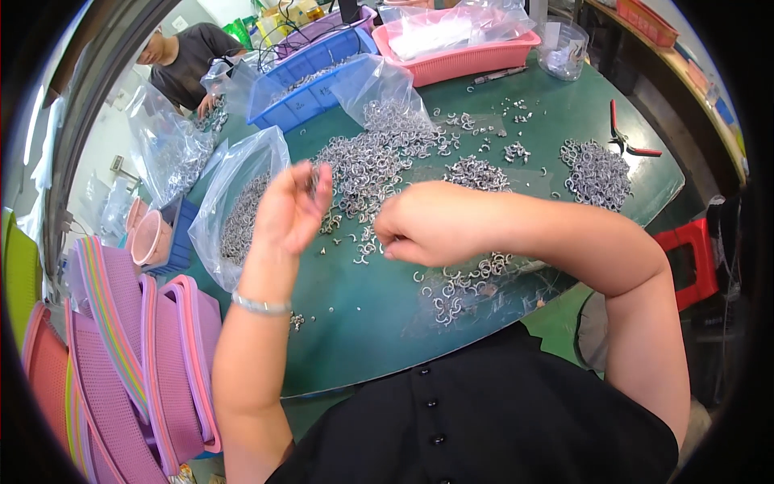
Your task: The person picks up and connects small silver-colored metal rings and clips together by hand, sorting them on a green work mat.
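Note:
My left hand (292, 211) is raised over the table beside a clear plastic bag. Its fingers are curled, with a small grey metal piece (314, 179) showing between them. Right of it, my right hand (431, 226) is closed and turned knuckles up; whatever its fingers hold is hidden. Just beyond both hands spreads a large heap of small C-shaped metal pieces (363, 165). Loose C-shaped pieces (447, 308) lie near my right forearm. The open clear bag (211, 222) left of my left hand holds many more.
Red-handled pliers (619, 139) lie by another metal heap (598, 176) on the green table (347, 339). A blue basket (314, 98), a pink basket (451, 64) and a clear jar (563, 52) stand at the back. Purple baskets (173, 363) are stacked left. A person (189, 64) works at far left.

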